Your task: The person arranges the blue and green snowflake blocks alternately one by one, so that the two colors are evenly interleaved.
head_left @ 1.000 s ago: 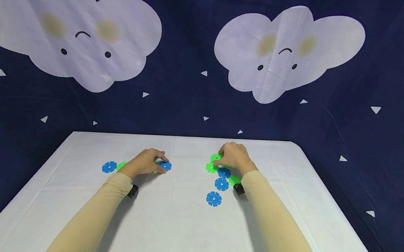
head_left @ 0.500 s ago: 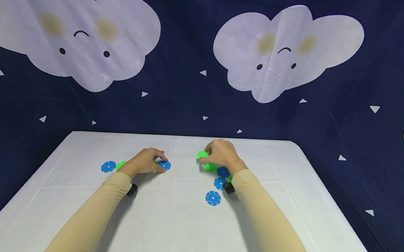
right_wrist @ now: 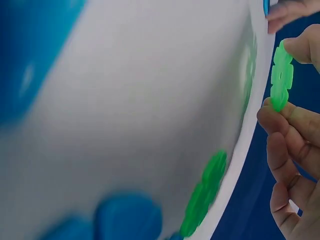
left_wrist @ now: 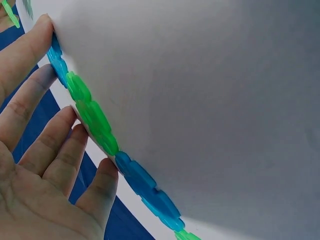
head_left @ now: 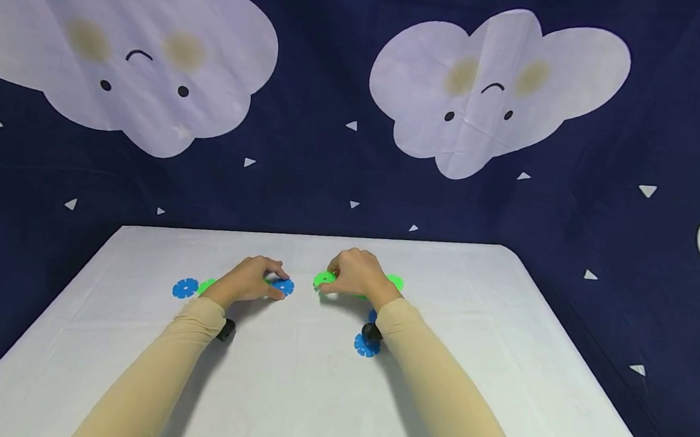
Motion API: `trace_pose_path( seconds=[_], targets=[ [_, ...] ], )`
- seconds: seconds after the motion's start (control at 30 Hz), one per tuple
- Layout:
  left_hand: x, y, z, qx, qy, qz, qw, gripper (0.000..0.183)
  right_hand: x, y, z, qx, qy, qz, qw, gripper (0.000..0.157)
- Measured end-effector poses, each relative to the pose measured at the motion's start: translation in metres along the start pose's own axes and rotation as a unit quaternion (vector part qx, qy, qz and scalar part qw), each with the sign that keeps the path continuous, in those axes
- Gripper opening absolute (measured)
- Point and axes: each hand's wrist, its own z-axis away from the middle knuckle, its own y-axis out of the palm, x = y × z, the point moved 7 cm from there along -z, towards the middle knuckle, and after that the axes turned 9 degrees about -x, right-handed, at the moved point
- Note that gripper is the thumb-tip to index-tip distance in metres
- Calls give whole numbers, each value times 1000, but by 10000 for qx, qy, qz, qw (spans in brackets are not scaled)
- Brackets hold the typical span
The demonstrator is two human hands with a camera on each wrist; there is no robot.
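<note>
My left hand (head_left: 249, 281) rests at the table's left-middle. Its thumb and fingertips hold the edges of a blue notched plastic disc (head_left: 283, 286), one end of a row. In the left wrist view that row runs on through a green disc (left_wrist: 92, 115), another blue disc (left_wrist: 150, 190) and a bit of green at the frame's edge. Between thumb and fingers, my right hand (head_left: 358, 273) pinches a green notched disc (head_left: 324, 280), lifted above the tabletop and facing the left hand's blue disc. The discs' notches look partly hidden by the fingers.
Loose discs lie under and beside the right forearm: a blue disc (head_left: 366, 345), a green disc (head_left: 394, 282) and others mostly covered. The white table (head_left: 297, 394) ends at a dark blue cloth backdrop (head_left: 308, 194) with clouds. A black wrist camera (head_left: 371, 332) hangs below the right wrist.
My right hand has picked a green disc from the pile at right and carried it leftward, close to the left hand. The left hand stays on its blue disc.
</note>
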Motion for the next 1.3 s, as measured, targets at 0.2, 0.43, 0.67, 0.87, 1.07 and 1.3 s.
trace_pose_path(
  seconds=[0.2, 0.43, 0.67, 0.87, 1.07, 1.3],
  targets=[
    [1, -2, 0, 12, 8, -18, 10000, 42, 18, 8, -6, 18, -270, 113, 9996, 45],
    [-1, -1, 0, 57, -53, 28, 10000, 43, 31, 18, -10, 125, -448, 221, 9987, 45],
    [0, 0, 0, 78, -34, 29, 10000, 43, 38, 20, -11, 220, -398, 314, 9985, 41],
    [-1, -1, 0, 55, 21, -54, 10000, 41, 40, 21, -11, 424, -199, 265, 9986, 43],
    [-4, -1, 2, 92, 33, -143, 9999, 42, 43, 20, -9, 549, -51, 123, 9984, 40],
    [-6, -1, 3, 114, 34, -155, 9998, 42, 48, 20, -8, 660, 229, -3, 9976, 34]
  ],
)
